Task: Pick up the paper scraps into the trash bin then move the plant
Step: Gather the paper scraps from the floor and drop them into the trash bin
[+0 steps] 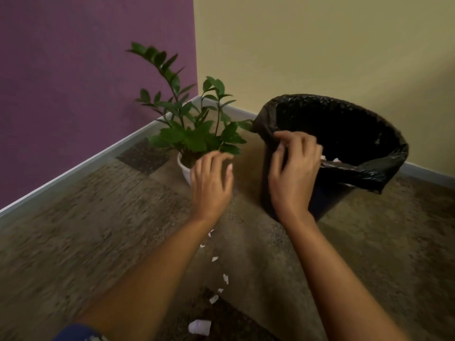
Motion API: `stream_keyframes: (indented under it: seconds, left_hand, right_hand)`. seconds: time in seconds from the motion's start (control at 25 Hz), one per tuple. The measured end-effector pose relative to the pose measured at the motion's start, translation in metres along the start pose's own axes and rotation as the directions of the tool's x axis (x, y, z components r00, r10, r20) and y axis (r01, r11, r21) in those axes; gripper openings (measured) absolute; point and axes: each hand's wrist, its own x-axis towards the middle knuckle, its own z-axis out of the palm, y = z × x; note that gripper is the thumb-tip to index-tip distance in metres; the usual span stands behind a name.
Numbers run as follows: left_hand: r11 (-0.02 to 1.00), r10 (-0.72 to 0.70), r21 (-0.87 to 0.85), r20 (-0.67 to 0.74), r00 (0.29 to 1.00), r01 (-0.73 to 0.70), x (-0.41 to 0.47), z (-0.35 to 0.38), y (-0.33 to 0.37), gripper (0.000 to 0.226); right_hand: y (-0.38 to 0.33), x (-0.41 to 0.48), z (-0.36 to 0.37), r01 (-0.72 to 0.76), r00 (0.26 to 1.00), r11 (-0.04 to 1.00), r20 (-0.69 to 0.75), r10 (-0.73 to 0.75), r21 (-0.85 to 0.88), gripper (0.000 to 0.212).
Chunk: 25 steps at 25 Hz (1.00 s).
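A black trash bin [384, 173] lined with a black bag stands on the carpet at the right. My right hand [293, 168] is over its near rim, fingers curled round white paper scraps [323, 157] that peek out past the fingertips. A green leafy plant [194, 136] in a white pot [184, 169] stands left of the bin, near the corner. My left hand [211, 178] hovers in front of the pot with relaxed, spread fingers, holding nothing. Several white paper scraps [225, 278] lie in a trail on the carpet between my forearms, the biggest scrap [200, 327] nearest me.
A purple wall [86, 94] on the left and a yellow wall [320, 45] on the right meet in a corner behind the plant, with a grey baseboard [73, 169] along the floor. Brown patterned carpet [86, 242] covers the floor.
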Motion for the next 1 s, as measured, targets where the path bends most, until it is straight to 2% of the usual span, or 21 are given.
stream_keyframes:
  seconds: [0.08, 0.16, 0.2, 0.28, 0.36, 0.4, 0.48, 0.56, 0.64, 0.88, 1.0]
  left_hand:
    - [0.987, -0.122, 0.130, 0.233, 0.965, 0.093, -0.036, -0.003, -0.041, 0.028]
    - [0.942, -0.271, 0.302, 0.440, 0.856, 0.143, -0.071, -0.004, -0.079, 0.035]
    - [0.921, -0.327, 0.358, 0.504, 0.800, 0.152, -0.085, -0.004, -0.094, 0.039]
    - [0.903, -0.377, 0.403, 0.587, 0.717, 0.145, -0.106, -0.006, -0.113, 0.046]
    - [0.917, -0.362, 0.376, 0.642, 0.676, 0.134, -0.117, -0.003, -0.124, 0.049]
    - [0.930, -0.333, 0.349, 0.668, 0.665, 0.115, -0.120, -0.001, -0.126, 0.050]
    - [0.954, -0.261, 0.297, 0.732, 0.630, 0.050, -0.125, 0.006, -0.127, 0.050]
    - [0.960, -0.221, 0.279, 0.794, 0.566, -0.017, -0.131, 0.011, -0.127, 0.049]
    - [0.955, -0.201, 0.288, 0.816, 0.543, -0.078, -0.133, 0.013, -0.128, 0.051]
    - [0.965, -0.149, 0.254, 0.750, 0.644, -0.072, -0.126, 0.008, -0.129, 0.043]
    - [0.968, -0.171, 0.250, 0.719, 0.673, -0.021, -0.123, 0.004, -0.127, 0.042]
  right_hand:
    - [-0.007, -0.036, 0.021, -0.003, 0.984, 0.999, 0.176, -0.006, 0.049, 0.028]
    - [-0.008, -0.075, 0.045, -0.055, 0.900, 0.997, 0.435, 0.028, 0.051, 0.031]
    - [-0.005, -0.093, 0.057, -0.084, 0.824, 0.996, 0.565, 0.050, 0.035, 0.032]
    - [0.001, -0.126, 0.078, -0.122, 0.622, 0.992, 0.777, 0.096, -0.025, 0.035]
    - [0.006, -0.150, 0.096, -0.094, 0.438, 0.991, 0.890, 0.126, -0.094, 0.042]
    - [0.009, -0.159, 0.103, -0.082, 0.373, 0.990, 0.917, 0.139, -0.117, 0.045]
    - [0.011, -0.174, 0.111, -0.076, 0.296, 0.988, 0.943, 0.149, -0.132, 0.046]
    - [0.013, -0.188, 0.113, -0.028, 0.292, 0.992, 0.948, 0.129, -0.126, 0.045]
    - [0.014, -0.199, 0.111, 0.018, 0.343, 0.994, 0.935, 0.093, -0.105, 0.043]
    - [0.011, -0.207, 0.109, 0.070, 0.429, 0.995, 0.903, 0.031, -0.068, 0.031]
    - [0.011, -0.203, 0.110, 0.011, 0.449, 0.998, 0.892, 0.045, -0.056, 0.029]
